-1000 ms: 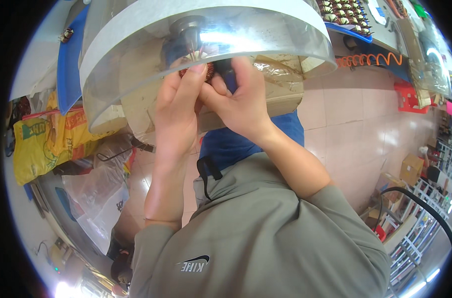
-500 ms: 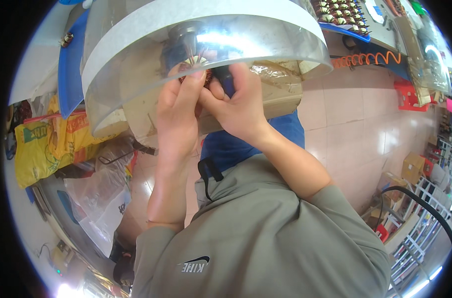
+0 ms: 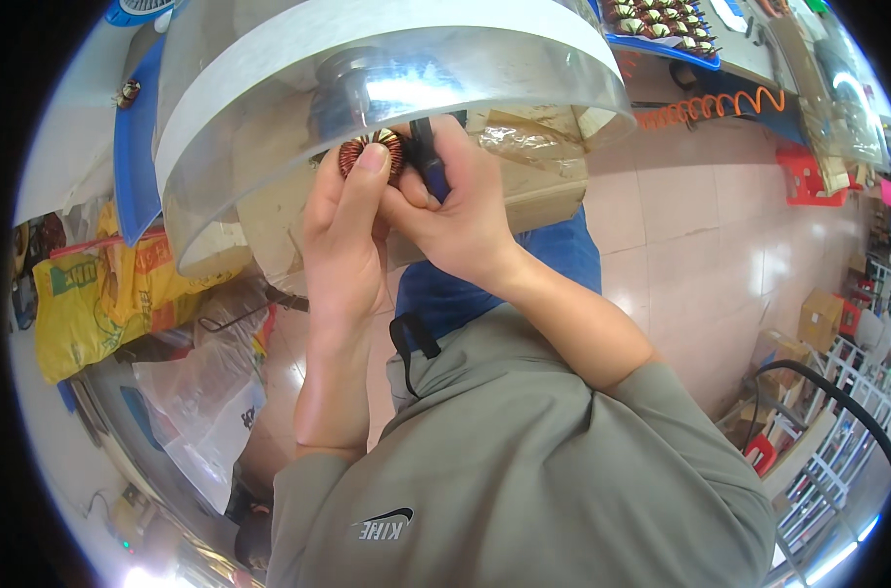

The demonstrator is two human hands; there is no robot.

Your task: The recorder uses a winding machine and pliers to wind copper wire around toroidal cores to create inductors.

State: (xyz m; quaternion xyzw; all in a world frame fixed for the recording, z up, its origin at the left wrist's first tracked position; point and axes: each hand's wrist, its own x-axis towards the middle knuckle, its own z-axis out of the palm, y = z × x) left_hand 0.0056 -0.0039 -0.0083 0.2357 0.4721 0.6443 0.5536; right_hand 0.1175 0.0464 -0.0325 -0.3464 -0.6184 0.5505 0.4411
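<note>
My left hand (image 3: 345, 220) pinches a ring-shaped coil (image 3: 391, 149) wound with reddish copper wire, the thumb resting on its near face. Several short wire ends stand up from its pale middle. In my closed right hand (image 3: 465, 211) is a black and dark blue hand tool (image 3: 427, 165), held just right of the coil. Its far end is partly hidden, so its exact kind cannot be made out. Both hands are close together at the near edge of a clear curved shield (image 3: 259, 132) with a white band.
Under the shield is a taped cardboard box (image 3: 548, 181). A blue tray (image 3: 708, 61) of several similar coils lies at the far right, near an orange spiral hose (image 3: 715, 106). At left, a blue tray (image 3: 137, 167) holds one coil; yellow bags (image 3: 73, 314) sit below.
The coil has tipped toward me and shows more of its wound face. Both hands have shifted slightly, and the tool in my right hand is more exposed.
</note>
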